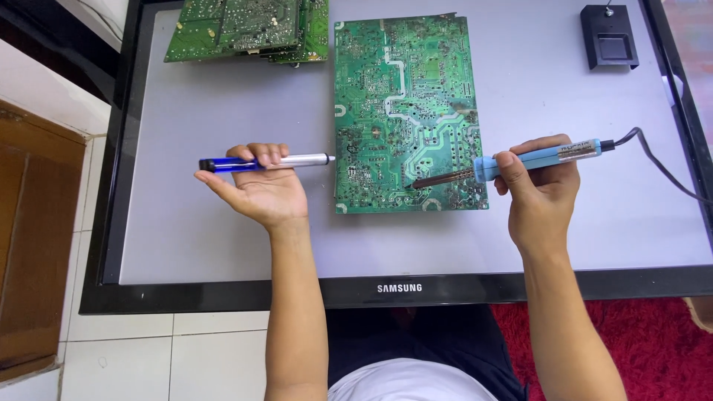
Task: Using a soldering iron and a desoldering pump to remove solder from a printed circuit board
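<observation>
both hands work at the large green circuit board [405, 111]: left hand [260, 189] grips a blue-and-silver desoldering pump [264, 162] beside its left edge, right hand [538, 189] grasps a light-blue soldering iron [520, 160], tip on its lower right.

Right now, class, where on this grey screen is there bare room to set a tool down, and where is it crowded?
Bare grey lies left of the circuit board, below the stacked boards and around the left hand. Another patch sits between the circuit board and the small black stand. The soldering iron and right hand crowd the board's lower right.
</observation>
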